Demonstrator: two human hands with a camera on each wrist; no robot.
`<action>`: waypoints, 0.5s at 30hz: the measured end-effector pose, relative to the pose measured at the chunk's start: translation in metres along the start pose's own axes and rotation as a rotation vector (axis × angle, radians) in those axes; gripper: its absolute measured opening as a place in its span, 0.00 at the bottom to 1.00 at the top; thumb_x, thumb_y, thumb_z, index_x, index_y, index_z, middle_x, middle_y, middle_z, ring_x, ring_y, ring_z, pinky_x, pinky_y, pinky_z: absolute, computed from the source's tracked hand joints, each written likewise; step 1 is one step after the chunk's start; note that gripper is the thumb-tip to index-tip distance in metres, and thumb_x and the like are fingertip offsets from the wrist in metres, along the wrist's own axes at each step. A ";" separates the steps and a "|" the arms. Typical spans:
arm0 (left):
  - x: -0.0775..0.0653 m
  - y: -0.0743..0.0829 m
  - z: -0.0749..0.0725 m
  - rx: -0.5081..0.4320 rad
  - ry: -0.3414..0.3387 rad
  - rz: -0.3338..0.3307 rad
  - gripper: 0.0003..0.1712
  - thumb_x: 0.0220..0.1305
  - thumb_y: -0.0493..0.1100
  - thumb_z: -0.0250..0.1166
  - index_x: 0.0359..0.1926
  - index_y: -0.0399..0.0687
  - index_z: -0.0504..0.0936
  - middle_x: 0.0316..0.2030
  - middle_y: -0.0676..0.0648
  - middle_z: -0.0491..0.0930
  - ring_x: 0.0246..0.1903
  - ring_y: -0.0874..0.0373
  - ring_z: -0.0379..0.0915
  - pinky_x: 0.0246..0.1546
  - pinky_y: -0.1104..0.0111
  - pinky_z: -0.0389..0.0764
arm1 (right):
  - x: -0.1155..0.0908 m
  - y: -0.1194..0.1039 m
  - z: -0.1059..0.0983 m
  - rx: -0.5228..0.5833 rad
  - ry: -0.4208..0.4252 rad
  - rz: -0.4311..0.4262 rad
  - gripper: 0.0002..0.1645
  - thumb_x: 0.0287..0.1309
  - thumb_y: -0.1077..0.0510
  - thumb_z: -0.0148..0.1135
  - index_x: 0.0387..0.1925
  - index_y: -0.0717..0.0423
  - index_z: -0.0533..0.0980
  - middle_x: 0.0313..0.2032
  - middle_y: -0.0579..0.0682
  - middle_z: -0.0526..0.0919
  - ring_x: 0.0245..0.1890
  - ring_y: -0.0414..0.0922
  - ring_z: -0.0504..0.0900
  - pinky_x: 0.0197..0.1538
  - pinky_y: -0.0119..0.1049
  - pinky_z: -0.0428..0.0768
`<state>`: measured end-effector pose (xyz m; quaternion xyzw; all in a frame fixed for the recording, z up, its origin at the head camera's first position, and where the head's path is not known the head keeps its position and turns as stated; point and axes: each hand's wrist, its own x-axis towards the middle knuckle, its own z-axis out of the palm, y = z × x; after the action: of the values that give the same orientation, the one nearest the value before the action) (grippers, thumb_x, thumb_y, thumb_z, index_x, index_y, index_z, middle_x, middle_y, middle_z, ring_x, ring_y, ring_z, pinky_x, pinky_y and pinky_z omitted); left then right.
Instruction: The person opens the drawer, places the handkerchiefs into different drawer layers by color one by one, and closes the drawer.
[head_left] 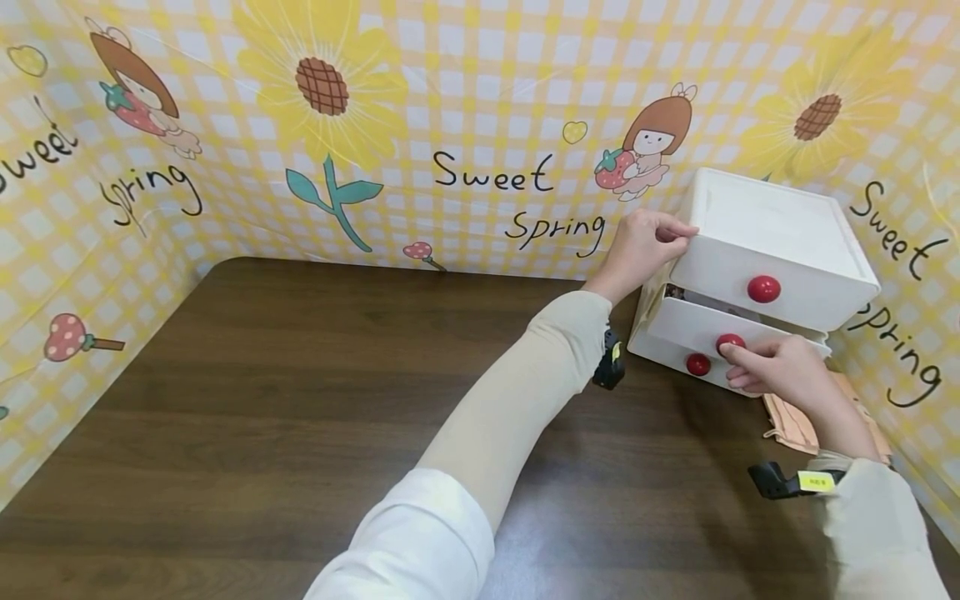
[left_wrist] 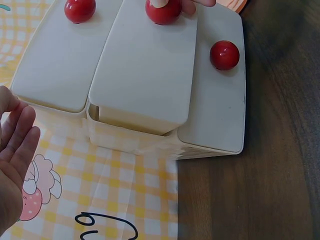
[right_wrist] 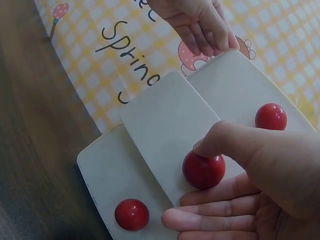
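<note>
Middle drawer (left_wrist: 142,70) of a white three-drawer cabinet (head_left: 780,217), as I follow it from a distance. The drawer sits between the cabinet's top drawer (left_wrist: 65,60) and bottom drawer (left_wrist: 215,107), partly drawn out; its front points out from the cabinet's face toward the wearer, the panel's long axis lying side to side, parallel to the cabinet's front edge. The right hand (head_left: 787,371) pinches the middle drawer's round red knob (right_wrist: 203,169), thumb above and forefinger beneath. The left hand (head_left: 641,246) touches the cabinet's upper left front corner, fingers loosely extended, thumb and forefinger close together. Through the gap above the middle drawer I make out a dark mottled item (head_left: 676,292) at the cabinet's left side, too little exposed to identify. The top and bottom drawers are flush with the cabinet's face; I cannot see inside them. Peach-coloured fabric (head_left: 791,423) lies on the brown table (head_left: 337,417) beside the cabinet's right end. A yellow checked sheet (head_left: 480,100) hangs behind the cabinet.
</note>
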<state>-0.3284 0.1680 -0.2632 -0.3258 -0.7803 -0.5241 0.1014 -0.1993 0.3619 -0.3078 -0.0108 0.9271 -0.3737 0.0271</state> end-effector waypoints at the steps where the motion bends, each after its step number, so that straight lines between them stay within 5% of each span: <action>1: 0.000 0.000 0.000 0.002 0.000 0.000 0.10 0.57 0.34 0.63 0.41 0.42 0.85 0.37 0.50 0.83 0.30 0.69 0.74 0.31 0.85 0.71 | 0.001 0.000 0.000 -0.001 0.000 0.003 0.32 0.63 0.49 0.53 0.42 0.83 0.72 0.23 0.59 0.83 0.20 0.38 0.82 0.27 0.34 0.80; 15: -0.001 -0.001 0.000 -0.017 0.002 0.005 0.10 0.57 0.34 0.63 0.41 0.42 0.85 0.38 0.50 0.83 0.31 0.68 0.74 0.31 0.84 0.71 | 0.010 0.004 0.001 -0.010 0.035 0.029 0.35 0.62 0.47 0.53 0.42 0.83 0.72 0.22 0.58 0.83 0.21 0.40 0.82 0.29 0.34 0.81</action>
<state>-0.3282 0.1678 -0.2645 -0.3280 -0.7749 -0.5309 0.1006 -0.2094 0.3643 -0.3117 0.0092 0.9294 -0.3686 0.0162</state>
